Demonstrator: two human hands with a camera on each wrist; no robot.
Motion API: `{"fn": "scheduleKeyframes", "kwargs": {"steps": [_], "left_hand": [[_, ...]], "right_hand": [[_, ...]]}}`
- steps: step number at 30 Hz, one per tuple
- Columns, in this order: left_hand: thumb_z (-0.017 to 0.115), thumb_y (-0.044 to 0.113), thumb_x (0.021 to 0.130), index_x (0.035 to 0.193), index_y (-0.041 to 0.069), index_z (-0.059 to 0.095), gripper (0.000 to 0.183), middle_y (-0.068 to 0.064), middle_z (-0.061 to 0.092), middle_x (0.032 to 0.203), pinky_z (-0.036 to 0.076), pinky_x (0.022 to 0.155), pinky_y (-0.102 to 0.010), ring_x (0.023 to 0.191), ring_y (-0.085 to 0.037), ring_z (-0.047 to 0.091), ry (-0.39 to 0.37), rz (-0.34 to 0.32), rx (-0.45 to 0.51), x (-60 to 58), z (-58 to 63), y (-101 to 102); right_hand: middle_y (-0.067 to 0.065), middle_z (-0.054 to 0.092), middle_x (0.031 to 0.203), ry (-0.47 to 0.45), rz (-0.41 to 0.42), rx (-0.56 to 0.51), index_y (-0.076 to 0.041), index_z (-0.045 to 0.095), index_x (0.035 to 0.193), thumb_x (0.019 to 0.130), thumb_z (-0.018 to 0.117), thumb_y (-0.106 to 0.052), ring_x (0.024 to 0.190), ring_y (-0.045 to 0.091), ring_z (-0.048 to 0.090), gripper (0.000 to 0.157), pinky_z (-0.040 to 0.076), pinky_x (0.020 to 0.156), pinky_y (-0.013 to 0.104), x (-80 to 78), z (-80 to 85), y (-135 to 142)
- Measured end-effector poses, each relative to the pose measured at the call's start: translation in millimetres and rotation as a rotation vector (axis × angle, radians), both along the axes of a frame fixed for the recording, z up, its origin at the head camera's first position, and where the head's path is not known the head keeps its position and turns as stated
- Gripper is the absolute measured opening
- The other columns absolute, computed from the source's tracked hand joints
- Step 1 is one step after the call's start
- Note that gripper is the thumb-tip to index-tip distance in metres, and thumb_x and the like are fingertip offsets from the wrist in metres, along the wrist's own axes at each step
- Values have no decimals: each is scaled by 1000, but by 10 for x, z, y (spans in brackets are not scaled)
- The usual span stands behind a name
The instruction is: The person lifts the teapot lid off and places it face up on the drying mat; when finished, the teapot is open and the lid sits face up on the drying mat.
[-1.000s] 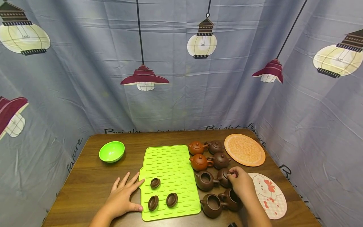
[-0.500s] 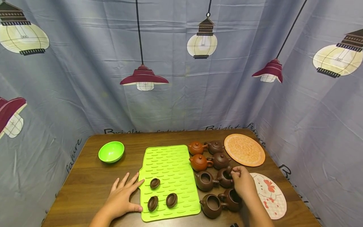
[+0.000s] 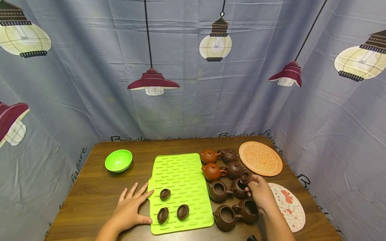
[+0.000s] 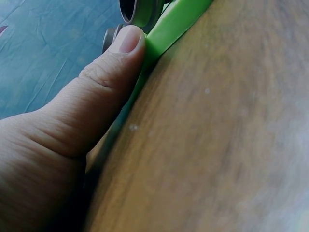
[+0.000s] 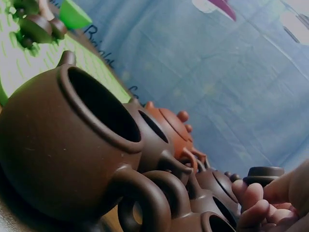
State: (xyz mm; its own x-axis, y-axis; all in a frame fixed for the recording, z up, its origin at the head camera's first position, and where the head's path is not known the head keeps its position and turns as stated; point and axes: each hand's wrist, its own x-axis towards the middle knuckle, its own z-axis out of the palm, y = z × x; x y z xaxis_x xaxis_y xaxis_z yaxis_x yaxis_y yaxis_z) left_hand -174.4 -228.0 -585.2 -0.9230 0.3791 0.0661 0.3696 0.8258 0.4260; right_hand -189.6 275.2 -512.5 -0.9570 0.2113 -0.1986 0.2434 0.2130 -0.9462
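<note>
Dark brown lid (image 3: 246, 178) in the lower right of the head view, pinched at the fingertips of the right hand (image 3: 261, 190), underside turned up; in the right wrist view it sits above the fingers. In the head view it overlaps the rear rim of an uncovered brown teapot (image 3: 239, 188); contact cannot be determined. Three further uncovered teapots, (image 3: 218, 191) (image 3: 226, 218) (image 3: 247, 211) all brown, show shadowed interiors, contents indeterminate. Behind them, toward the frame's centre right, stand two orange teapots (image 3: 212, 172) and two lidded brown teapots (image 3: 235, 170). Lower centre: three loose lids (image 3: 182, 212) on a green mat (image 3: 178, 170). The left hand (image 3: 129, 207) lies with fingers spread wide at the mat's left edge. Left of centre on the wooden tabletop (image 3: 87, 194): a green bowl (image 3: 118, 160). Right: an orange round mat (image 3: 260, 158) and a pale patterned mat (image 3: 294, 211).
</note>
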Motion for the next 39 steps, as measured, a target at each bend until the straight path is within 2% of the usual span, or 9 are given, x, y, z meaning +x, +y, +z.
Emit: {"fn": "scheduleKeyframes", "kwargs": {"steps": [5,13,18,23,27,34,39], "left_hand": [[67,89,60,158,32,49,115,-6,33,171,5,117,-77,157,-51,21,15,-3,5,11,-5,-2],[66,90,60,159,34,48,115,-5,33,171,5,118,-76,157,-50,20,5,1,6,19,0,-2],[70,88,59,157,33,50,114,-6,36,170,6,117,-76,156,-51,22,27,3,29,24,-25,-4],[70,88,59,157,35,51,113,-6,36,170,5,118,-75,156,-51,22,36,4,48,11,-47,-14],[70,89,59,157,35,50,114,-5,35,171,5,118,-75,157,-50,21,30,3,51,1,-39,-11],[69,89,60,157,32,50,114,-6,35,170,5,117,-76,156,-51,22,23,2,27,10,-12,1],[70,88,60,157,33,50,114,-6,35,170,6,118,-76,156,-51,22,30,2,37,3,-19,-6]], "right_hand": [[10,75,110,35,8,-100,4,39,144,111,50,-12,72,5,57,38,50,59,19,-16,-16,-6],[12,70,115,45,76,-206,1,39,144,111,52,-16,74,4,55,39,48,63,15,-18,27,-114],[10,70,112,57,111,-248,1,42,142,110,54,-13,76,6,55,37,48,64,16,-36,44,-250],[18,69,120,34,159,-298,0,43,141,110,51,-7,76,8,56,33,48,63,17,-56,60,-401],[20,67,124,12,193,-355,-1,43,142,107,47,0,77,9,55,35,48,63,17,-72,93,-506],[16,66,119,20,280,-377,0,42,143,108,49,-5,78,9,53,36,47,65,18,-99,182,-672],[15,65,116,19,326,-384,0,45,140,109,45,-4,76,9,53,32,47,64,18,-119,212,-791]]}}
